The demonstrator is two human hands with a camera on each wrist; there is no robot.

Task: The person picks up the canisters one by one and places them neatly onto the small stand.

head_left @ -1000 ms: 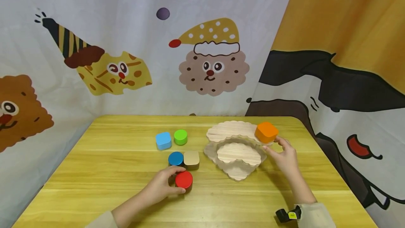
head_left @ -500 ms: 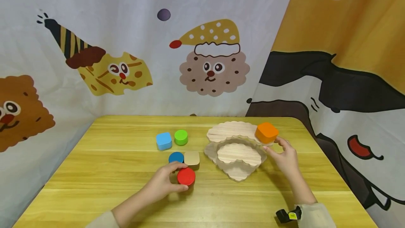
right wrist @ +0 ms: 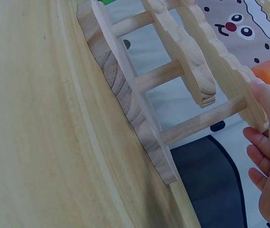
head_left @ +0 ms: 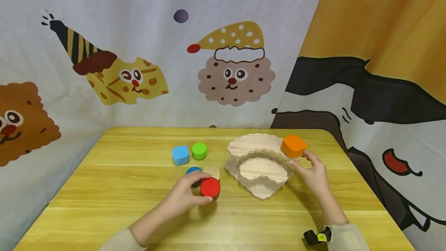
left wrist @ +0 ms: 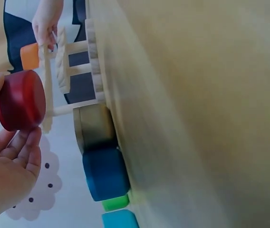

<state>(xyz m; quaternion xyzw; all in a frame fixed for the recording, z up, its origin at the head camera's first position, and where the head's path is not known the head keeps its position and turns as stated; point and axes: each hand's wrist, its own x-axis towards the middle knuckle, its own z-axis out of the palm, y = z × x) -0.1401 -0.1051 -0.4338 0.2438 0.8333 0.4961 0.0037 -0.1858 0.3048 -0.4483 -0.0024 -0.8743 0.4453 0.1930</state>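
Observation:
My left hand [head_left: 184, 191] grips a round red block [head_left: 210, 187] between thumb and fingers. In the left wrist view the red block [left wrist: 21, 100] is held up off the table. Just behind it are a round dark blue block [head_left: 193, 172] and a beige block [head_left: 212, 172], both partly hidden in the head view. My right hand [head_left: 315, 171] holds the right end of the top tier of a tiered wooden stand [head_left: 254, 144], thumb on its edge [right wrist: 242, 85]. An orange block [head_left: 294, 145] sits on that tier beside the fingers.
A light blue block [head_left: 180, 155] and a round green block [head_left: 199, 150] stand farther back on the wooden table [head_left: 122, 189]. The stand's middle tier [head_left: 263, 169] and base [head_left: 262, 189] lie below the top one. A printed curtain [head_left: 146, 30] hangs behind the table.
My left hand has lifted the red block and carried it right and away from me, in front of the beige block. The right hand, stand and orange block stay in place.

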